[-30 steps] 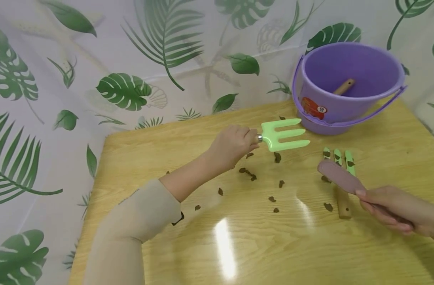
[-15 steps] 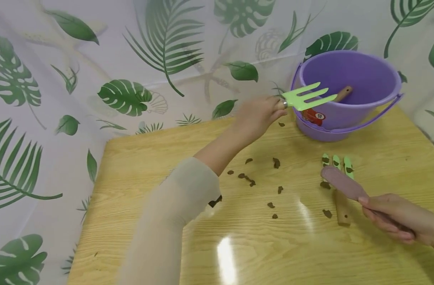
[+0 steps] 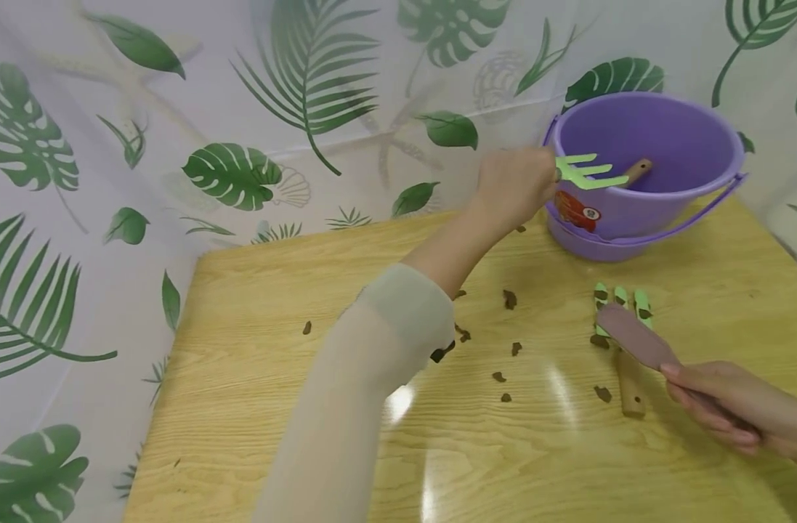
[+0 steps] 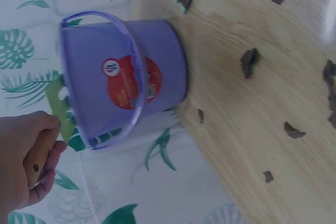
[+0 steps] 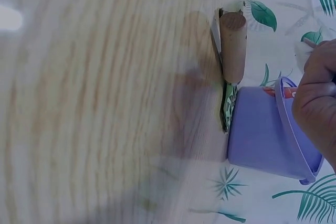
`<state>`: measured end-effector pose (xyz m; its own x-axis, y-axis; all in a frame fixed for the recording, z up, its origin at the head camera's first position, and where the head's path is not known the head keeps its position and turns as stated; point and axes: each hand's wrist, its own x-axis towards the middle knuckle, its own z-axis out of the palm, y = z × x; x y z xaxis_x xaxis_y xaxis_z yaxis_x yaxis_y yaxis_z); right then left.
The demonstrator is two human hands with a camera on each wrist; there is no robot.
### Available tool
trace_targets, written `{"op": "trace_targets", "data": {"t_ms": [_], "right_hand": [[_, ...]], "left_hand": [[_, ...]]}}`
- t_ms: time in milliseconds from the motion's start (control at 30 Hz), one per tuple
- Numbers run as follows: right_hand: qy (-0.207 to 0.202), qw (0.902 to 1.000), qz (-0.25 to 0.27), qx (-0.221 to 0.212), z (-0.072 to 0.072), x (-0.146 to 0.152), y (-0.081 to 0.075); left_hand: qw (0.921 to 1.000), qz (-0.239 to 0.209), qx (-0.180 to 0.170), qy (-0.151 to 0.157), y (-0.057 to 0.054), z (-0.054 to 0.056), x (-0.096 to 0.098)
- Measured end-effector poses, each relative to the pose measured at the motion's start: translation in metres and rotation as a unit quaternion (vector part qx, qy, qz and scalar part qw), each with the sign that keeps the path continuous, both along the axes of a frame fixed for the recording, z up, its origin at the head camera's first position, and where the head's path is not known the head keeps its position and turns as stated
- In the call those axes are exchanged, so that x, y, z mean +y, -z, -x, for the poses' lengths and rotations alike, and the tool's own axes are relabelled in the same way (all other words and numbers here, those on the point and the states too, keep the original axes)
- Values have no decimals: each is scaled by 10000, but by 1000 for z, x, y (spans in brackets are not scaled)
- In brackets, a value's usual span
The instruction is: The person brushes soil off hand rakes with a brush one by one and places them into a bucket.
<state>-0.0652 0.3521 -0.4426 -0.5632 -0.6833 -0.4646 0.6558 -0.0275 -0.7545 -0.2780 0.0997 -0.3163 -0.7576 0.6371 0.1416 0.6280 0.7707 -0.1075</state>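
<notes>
My left hand [image 3: 519,185] grips a light-green hand fork [image 3: 588,173] by its handle; the tines reach over the near rim of a purple bucket [image 3: 614,218]. In the left wrist view, the left hand [image 4: 39,161] curls round the wooden handle [image 4: 38,156] beside the bucket's mouth. At the right, my right hand [image 3: 718,399] holds a flat mauve object with a rounded end [image 3: 636,335]; its kind is unclear. Below it lies a second green fork, its wooden handle [image 3: 631,388] showing and brown bits on its tines. The right wrist view shows the right hand [image 5: 320,93] only partly.
A wooden handle [image 3: 638,171] sticks up inside the bucket. Several dark brown scraps [image 3: 510,298] lie scattered over the wooden table [image 3: 274,407]. A leaf-patterned cloth [image 3: 346,87] covers the wall behind.
My left hand has risen and moved right with the green hand fork, from above the table to the bucket's rim. The right hand has hardly moved.
</notes>
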Motion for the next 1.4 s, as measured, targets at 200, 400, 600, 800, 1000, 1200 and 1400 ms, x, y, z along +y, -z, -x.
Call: {"op": "trace_targets", "data": {"t_ms": [200,400,600,800,1000,1200,1400], "right_hand": [[51,9992,391,-92,-2,2,2],[130,9995,290,-86,-6,6,5],[226,9994,264,-15,-9,11,7],[288,9992,284,26,-12,19,7],[437,9989,124,-126,-18,32,6],[314,9938,1036,-257,-11,40,8],[20,9802,1962,-277,7,48,8]], "left_hand": [[9987,-226,94,444,-24,-6,0],[9902,-862,-986,487,-28,2,16],[9848,-1384,-786,694,-17,6,28],[9860,-1343,-901,405,-9,6,43],[9882,-1151,-870,513,18,-3,44],[9972,-302,-73,677,52,-27,29],[9970,-40,-388,668,83,-45,21]]}}
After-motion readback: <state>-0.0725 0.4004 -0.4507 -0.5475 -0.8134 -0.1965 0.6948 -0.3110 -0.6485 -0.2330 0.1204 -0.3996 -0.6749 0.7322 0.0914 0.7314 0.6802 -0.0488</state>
